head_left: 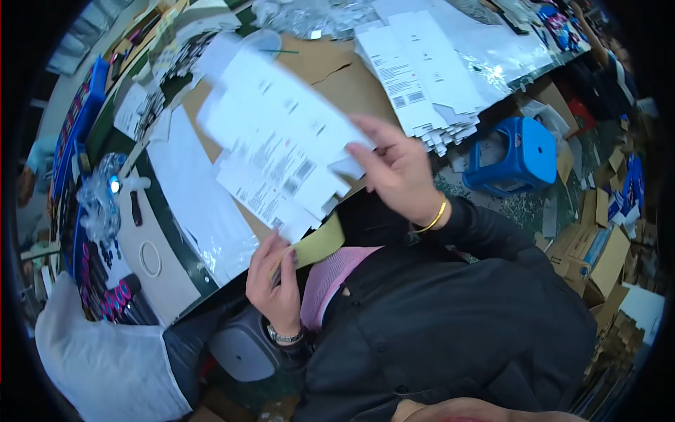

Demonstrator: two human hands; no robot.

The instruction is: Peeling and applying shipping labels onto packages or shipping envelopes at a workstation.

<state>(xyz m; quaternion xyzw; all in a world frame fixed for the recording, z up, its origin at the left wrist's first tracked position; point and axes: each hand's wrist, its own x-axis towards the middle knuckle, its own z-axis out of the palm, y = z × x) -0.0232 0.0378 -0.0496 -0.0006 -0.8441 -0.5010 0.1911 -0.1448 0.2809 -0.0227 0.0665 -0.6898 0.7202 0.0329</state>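
Note:
My right hand (401, 169), with a gold bracelet at the wrist, pinches the near right edge of a flat white box blank (281, 98). The blank is printed, blurred at its far end, and held over the table. Below it lies another printed white box blank (256, 193), partly covered. Closer to my body, my left hand (274, 281) has its fingers closed on a curled yellow-green strip (322, 243); whether it carries labels I cannot tell. A stack of flat white box blanks (422, 70) lies to the right on brown cardboard.
Clear plastic sheeting (204, 204) lies along the table's near left part. A blue stool (520, 155) stands on the floor to the right, near opened cardboard boxes (583, 246). At the left are a roll of clear plastic (102, 197), a ring (150, 258) and a grey stool (242, 348).

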